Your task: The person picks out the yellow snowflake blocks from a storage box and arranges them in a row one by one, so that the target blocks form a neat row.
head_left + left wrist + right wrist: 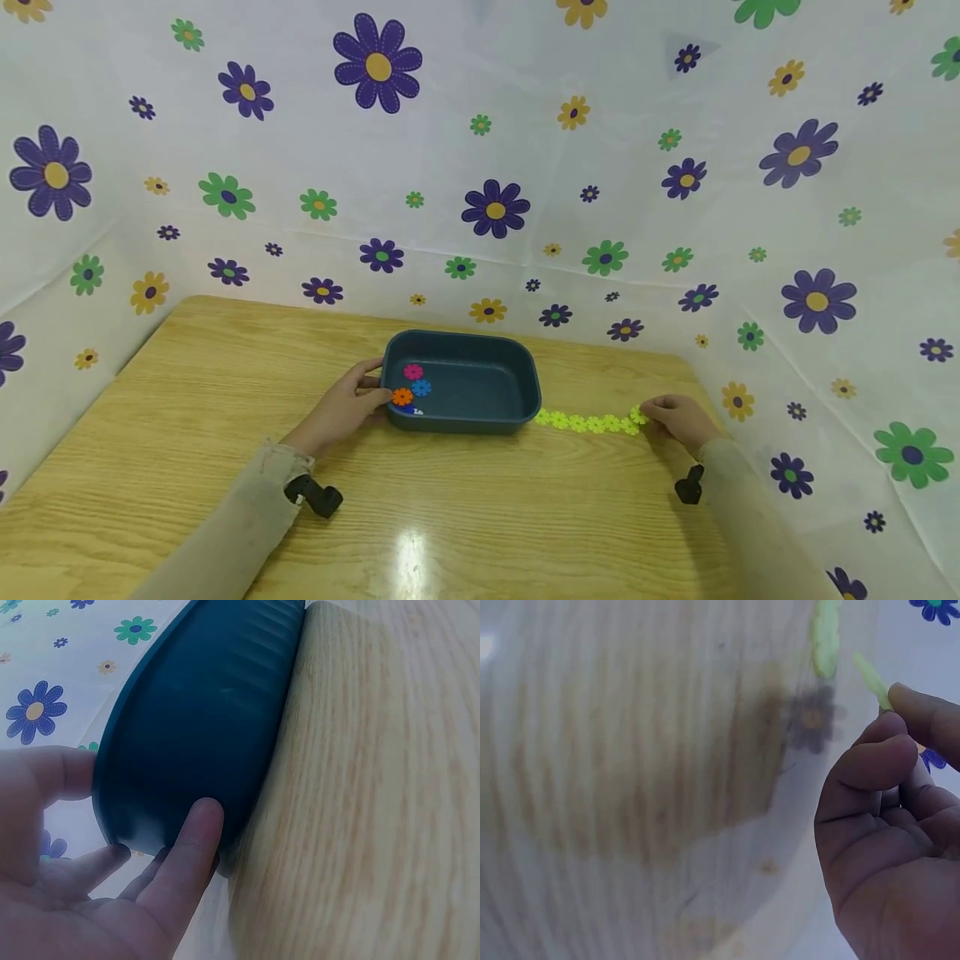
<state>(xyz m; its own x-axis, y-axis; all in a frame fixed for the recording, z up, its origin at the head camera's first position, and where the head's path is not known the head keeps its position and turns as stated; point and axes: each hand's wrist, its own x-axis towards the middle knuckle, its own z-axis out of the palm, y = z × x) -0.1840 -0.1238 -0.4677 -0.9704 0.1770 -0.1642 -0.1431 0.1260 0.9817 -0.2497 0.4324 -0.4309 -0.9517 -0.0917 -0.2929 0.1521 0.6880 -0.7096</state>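
A dark teal plastic tub [465, 427] stands on the wooden table. My left hand [347, 410] grips its left end, the thumb at the rim and the fingers [196, 838] against the outer wall. Inside the tub, at its left, lie a pink flower-shaped disc [413, 372], a light blue one [422, 388], an orange one [402, 397] and something dark blue and white, partly covered. Between thumb and fingertip, my right hand [678, 419] pinches a yellow-green notched flower disc [871, 681], raised over the right end of a row of yellow-green discs [595, 425].
The row runs from the tub's lower right corner towards my right hand. The wooden table [480, 517] reaches back to a white sheet [450, 158] printed with flowers, which also hangs along both sides. Black wrist straps [318, 497] sit over the sleeves.
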